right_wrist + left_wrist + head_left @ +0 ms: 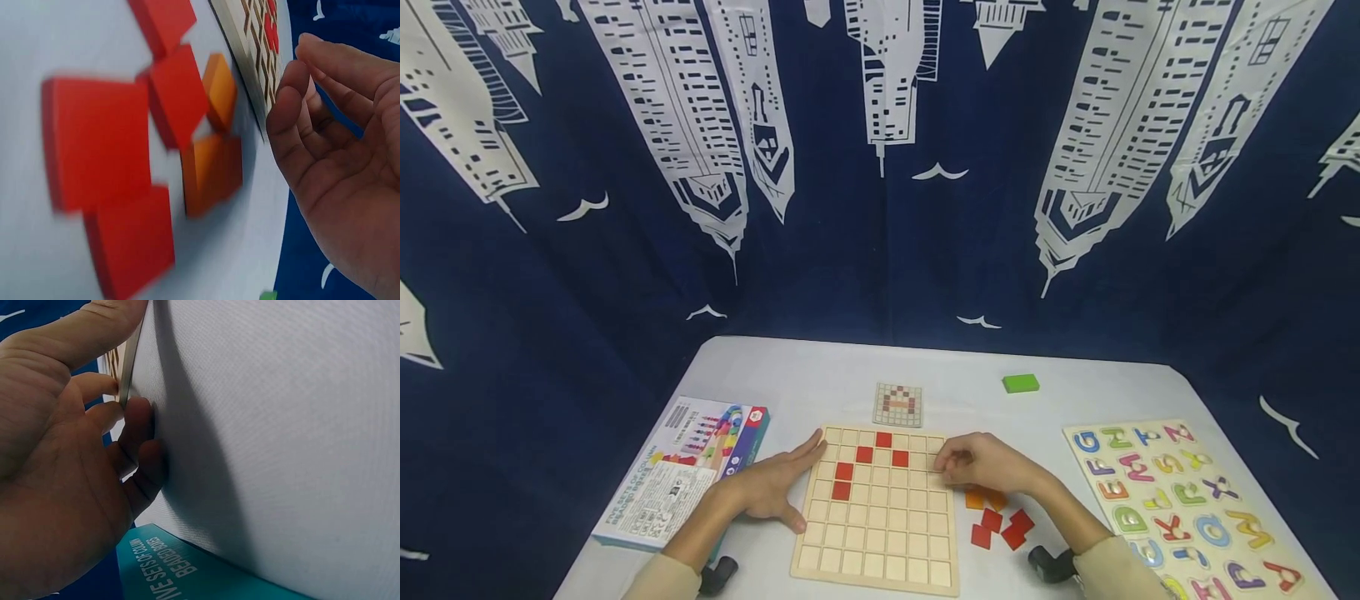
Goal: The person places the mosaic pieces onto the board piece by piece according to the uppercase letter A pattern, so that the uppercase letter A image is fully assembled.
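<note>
A square-gridded wooden board [875, 517] lies flat, with several red tiles [844, 472] in its upper left and top cells. My left hand [769, 485] rests along the board's left edge, thumb and fingers spread; the left wrist view shows the fingers [94, 419] loosely bent beside that edge. My right hand [981, 461] is at the board's upper right edge, fingers bent toward the thumb. No tile shows at its fingertips in the right wrist view, where the hand [344, 144] partly hides them. Loose red tiles [100, 140] and two orange tiles [215, 169] lie beside the board.
A small pattern card [898, 405] lies beyond the board, and a green block [1021, 383] is farther right. A boxed toy [681, 467] is at the left, a letter board [1180, 508] at the right. Dark objects [1051, 564] sit by both wrists.
</note>
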The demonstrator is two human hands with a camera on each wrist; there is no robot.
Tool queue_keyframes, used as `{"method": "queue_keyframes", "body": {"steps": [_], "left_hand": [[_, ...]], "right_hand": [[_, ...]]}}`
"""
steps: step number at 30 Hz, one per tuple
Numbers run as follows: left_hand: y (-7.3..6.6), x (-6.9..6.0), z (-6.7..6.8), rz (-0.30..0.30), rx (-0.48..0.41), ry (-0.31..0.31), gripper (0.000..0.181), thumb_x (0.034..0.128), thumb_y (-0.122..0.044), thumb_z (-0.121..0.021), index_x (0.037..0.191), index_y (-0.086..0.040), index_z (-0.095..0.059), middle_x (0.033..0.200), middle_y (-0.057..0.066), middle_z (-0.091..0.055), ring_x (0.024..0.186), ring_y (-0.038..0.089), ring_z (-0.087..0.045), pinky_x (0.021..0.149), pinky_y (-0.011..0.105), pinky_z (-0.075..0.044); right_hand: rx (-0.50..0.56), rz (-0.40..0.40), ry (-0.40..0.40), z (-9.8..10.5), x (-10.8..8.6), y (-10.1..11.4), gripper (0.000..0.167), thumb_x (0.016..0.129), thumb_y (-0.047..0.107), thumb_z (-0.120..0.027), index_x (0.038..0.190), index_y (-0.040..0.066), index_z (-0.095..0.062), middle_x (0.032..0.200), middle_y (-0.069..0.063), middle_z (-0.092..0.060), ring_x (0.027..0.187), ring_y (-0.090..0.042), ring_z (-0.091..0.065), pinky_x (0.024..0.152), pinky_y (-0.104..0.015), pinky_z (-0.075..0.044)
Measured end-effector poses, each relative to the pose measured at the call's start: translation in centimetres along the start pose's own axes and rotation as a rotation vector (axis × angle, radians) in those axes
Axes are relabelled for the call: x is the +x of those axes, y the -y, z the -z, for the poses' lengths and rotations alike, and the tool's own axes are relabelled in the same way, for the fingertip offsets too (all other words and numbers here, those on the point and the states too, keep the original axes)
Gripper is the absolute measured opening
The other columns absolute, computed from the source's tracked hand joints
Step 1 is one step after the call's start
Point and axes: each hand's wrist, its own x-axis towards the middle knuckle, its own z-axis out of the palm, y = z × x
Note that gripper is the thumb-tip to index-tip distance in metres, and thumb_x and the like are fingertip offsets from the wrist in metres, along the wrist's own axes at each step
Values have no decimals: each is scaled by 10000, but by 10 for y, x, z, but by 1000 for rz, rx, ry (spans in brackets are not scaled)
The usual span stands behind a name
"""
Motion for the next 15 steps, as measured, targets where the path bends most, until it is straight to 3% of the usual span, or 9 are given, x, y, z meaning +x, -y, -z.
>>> {"method": "queue_keyframes", "body": {"steps": [15], "left_hand": [[-1, 0, 1, 6, -10, -3, 1200, 527, -518, -771, 1492, -164, -152, 1547, -12, 31, 1368, 298, -183, 1063, 497, -243]], "right_hand": [[100, -66, 95, 28, -43, -29, 125, 815, 196, -686, 931, 149, -684, 747, -9, -624, 718, -173, -560, 625, -285, -478]]}}
